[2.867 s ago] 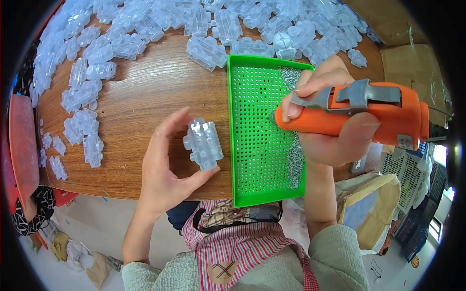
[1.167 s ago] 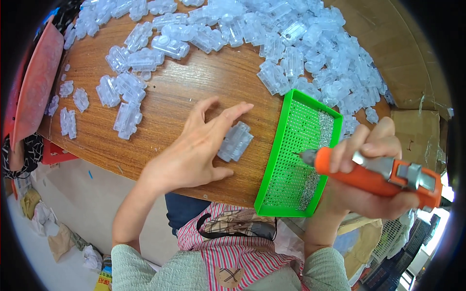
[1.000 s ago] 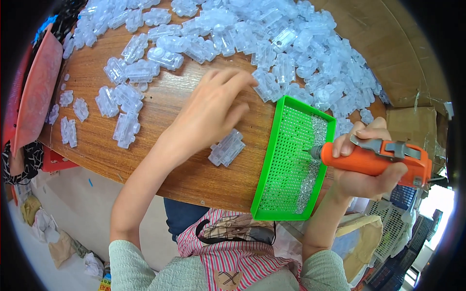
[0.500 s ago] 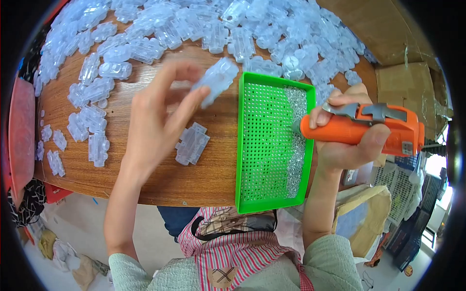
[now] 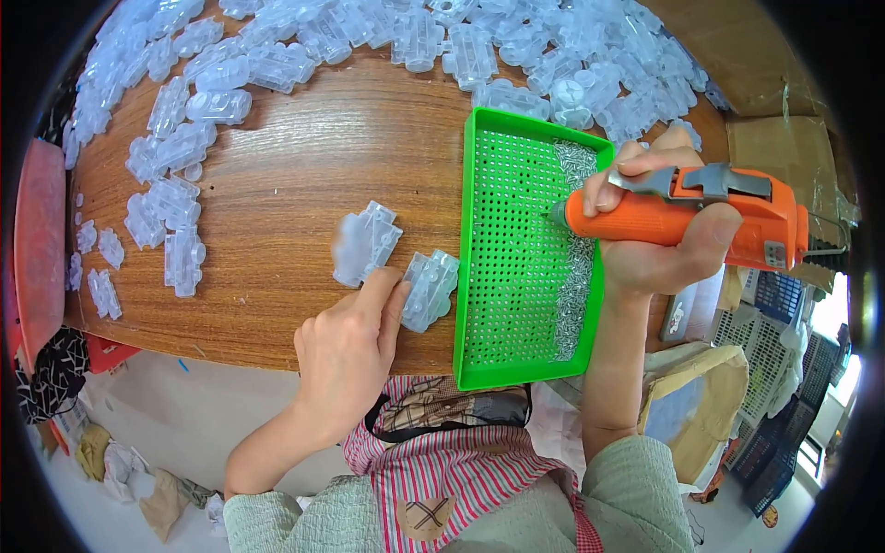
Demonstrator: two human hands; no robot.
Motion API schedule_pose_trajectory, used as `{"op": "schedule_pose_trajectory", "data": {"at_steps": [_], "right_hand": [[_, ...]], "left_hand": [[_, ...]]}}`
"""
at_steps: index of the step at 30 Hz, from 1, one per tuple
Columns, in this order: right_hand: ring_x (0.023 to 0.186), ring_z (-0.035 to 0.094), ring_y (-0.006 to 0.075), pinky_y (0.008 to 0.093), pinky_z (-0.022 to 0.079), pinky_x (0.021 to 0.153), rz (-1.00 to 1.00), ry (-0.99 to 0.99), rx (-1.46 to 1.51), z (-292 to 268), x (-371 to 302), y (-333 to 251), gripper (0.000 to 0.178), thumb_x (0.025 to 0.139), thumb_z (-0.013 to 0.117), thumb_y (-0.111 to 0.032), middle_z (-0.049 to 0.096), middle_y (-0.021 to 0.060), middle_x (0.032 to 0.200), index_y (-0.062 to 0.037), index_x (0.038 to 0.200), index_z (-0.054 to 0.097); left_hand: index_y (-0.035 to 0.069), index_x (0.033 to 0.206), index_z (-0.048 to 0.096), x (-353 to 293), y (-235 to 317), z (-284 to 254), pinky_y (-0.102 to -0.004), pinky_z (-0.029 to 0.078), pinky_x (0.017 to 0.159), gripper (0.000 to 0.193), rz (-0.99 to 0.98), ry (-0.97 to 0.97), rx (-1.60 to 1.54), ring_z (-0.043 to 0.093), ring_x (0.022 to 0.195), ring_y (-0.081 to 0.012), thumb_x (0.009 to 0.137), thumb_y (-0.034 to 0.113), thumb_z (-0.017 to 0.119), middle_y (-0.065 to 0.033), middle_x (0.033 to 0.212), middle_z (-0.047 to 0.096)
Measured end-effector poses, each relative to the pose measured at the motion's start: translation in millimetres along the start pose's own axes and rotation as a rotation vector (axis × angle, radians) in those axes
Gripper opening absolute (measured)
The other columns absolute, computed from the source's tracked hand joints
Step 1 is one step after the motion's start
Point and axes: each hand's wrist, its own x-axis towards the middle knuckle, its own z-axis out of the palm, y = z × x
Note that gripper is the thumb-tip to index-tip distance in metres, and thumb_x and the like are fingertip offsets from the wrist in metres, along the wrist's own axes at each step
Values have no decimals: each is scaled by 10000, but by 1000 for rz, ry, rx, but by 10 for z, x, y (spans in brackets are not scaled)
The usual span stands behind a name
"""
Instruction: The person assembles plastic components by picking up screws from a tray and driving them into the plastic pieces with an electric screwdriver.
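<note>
With thumb and forefinger closed, my left hand (image 5: 350, 327) grips the near-left edge of a clear plastic housing (image 5: 430, 291) on the wooden table, just left of the green tray. A second clear housing (image 5: 376, 238) lies beyond those fingers, with a pale blurred patch over its left side. My right hand (image 5: 659, 221) is wrapped round an orange electric screwdriver (image 5: 636, 217) with a grey lever. Its dark nose points left, over the green perforated tray (image 5: 467, 267). Small silver screws (image 5: 573, 295) are gathered along the tray's right side.
A big heap of clear plastic housings (image 5: 553, 60) covers the table's far side. More loose housings (image 5: 184, 258) lie at the left. Cardboard boxes (image 5: 784, 157) stand at the far right, and a red bin (image 5: 41, 249) borders the left edge.
My left hand has come down towards me, bringing the clear housing from the air onto the table beside the tray. The screwdriver still hangs over the tray in my right hand.
</note>
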Motion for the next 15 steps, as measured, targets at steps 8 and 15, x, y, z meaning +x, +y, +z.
{"op": "schedule_pose_trajectory", "data": {"at_steps": [8,15], "right_hand": [[674,553,204,348,503,564,-110,-168,217,-150,5,-101,830,884,478,-692,418,77,880,127,976,578],[669,478,159,286,451,521,-98,-356,284,138,-44,-452,885,828,509,-752,364,69,918,97,1066,585]], "left_hand": [[94,946,600,-83,-85,-31,-360,453,430,158,57,168,139,604,516,-268,925,245,644,-68,686,571],[66,1263,542,-151,25,99,-353,507,586,638,77,178,-119,603,772,-230,761,374,787,-78,1036,583]]}}
